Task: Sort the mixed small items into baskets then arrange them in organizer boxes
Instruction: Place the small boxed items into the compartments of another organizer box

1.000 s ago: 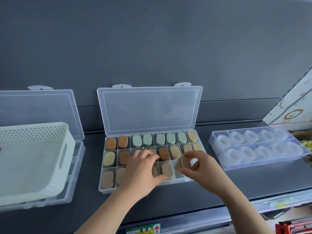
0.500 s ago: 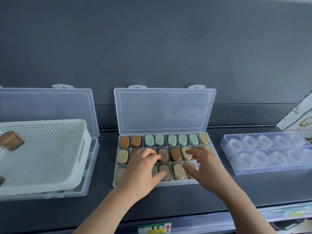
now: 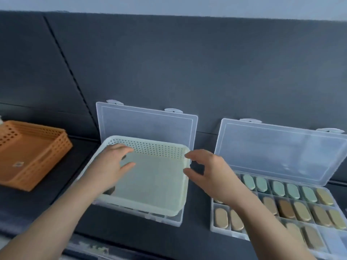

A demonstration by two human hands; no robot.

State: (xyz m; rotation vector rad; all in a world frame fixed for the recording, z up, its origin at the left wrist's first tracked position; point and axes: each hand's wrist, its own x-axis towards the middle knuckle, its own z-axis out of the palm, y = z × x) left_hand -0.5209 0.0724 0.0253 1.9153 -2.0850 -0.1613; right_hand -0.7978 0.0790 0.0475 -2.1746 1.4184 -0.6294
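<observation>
Left hand (image 3: pixel 110 166) and right hand (image 3: pixel 212 171), fingers spread and empty, bracket a white perforated basket (image 3: pixel 150 184) resting on an open organizer box (image 3: pixel 146 124) mid-way along the counter (image 3: pixel 197 212); a filled organizer box (image 3: pixel 281 152) sits toward the right edge.

My left hand (image 3: pixel 110 166) and right hand (image 3: pixel 208 171) quit the organizer box (image 3: pixel 213 228) at lower right for the central white basket (image 3: pixel 150 147), perhaps touching it.

Left grip (image 3: pixel 112 166) lies over the left edge of the white basket (image 3: pixel 148 208), fingers spread and relaxed. Right grip (image 3: pixel 212 171) sits just beside its right rim, thumb and fingers curved apart, holding nothing.
</observation>
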